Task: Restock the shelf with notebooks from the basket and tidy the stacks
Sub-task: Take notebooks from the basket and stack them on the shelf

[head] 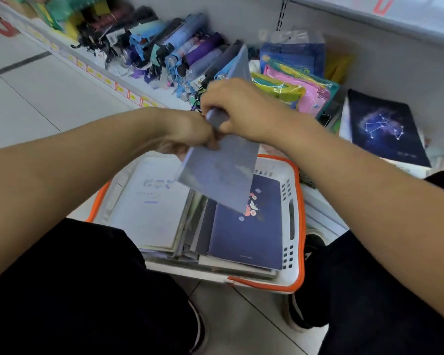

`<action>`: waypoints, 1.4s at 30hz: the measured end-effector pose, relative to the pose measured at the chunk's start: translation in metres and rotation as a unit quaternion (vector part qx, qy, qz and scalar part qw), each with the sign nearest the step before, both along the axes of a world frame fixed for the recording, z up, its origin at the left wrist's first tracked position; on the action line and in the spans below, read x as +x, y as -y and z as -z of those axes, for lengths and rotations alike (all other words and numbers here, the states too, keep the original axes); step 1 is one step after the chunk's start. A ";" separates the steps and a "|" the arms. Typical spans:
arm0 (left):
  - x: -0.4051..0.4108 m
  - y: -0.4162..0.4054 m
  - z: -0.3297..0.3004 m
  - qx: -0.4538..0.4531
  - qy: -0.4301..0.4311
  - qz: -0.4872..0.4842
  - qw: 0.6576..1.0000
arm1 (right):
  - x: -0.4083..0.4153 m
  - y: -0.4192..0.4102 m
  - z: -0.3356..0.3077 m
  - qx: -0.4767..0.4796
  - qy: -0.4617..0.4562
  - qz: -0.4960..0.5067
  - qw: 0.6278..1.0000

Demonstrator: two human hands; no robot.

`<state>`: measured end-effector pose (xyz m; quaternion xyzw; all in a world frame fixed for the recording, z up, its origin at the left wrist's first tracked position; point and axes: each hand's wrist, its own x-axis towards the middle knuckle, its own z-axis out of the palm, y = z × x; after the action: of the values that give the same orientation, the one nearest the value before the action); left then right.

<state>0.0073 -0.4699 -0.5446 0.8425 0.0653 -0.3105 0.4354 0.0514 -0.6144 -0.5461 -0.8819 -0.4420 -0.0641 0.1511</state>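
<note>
Shelf (pixel 164 98): low, upper frame.
Basket (pixel 296 226): one, lower centre, two cover designs showing on top.
Hands: left hand (pixel 187 131) and right hand (pixel 244 108) both grip one grey-blue notebook (pixel 221 175), tilted, frame centre.

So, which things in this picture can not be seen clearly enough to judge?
- Head view: the left hand's fingers, hidden behind the grey-blue notebook.
- That notebook's cover design, motion-blurred.
- Lower notebooks in the white basket with orange rim, covered by the navy floral notebook.
- Pale notebook's title, too blurred to read.
- Yellow shelf price tags, too small.
</note>
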 end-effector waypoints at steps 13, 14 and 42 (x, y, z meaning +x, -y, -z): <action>0.004 -0.104 -0.017 0.125 0.062 -0.178 0.974 | -0.054 0.014 0.171 -0.391 -0.183 -0.065 0.900; 0.004 -0.104 -0.016 0.125 0.064 -0.172 0.975 | -0.055 0.013 0.169 -0.387 -0.166 -0.073 0.904; -0.001 0.004 -0.072 -0.272 0.121 -0.024 0.954 | 0.014 0.042 -0.086 0.089 -0.059 0.010 0.994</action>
<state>0.0058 -0.4741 -0.4729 0.7218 -0.0544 -0.2016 0.6598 0.0651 -0.6560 -0.4600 -0.8716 -0.4161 -0.0521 0.2539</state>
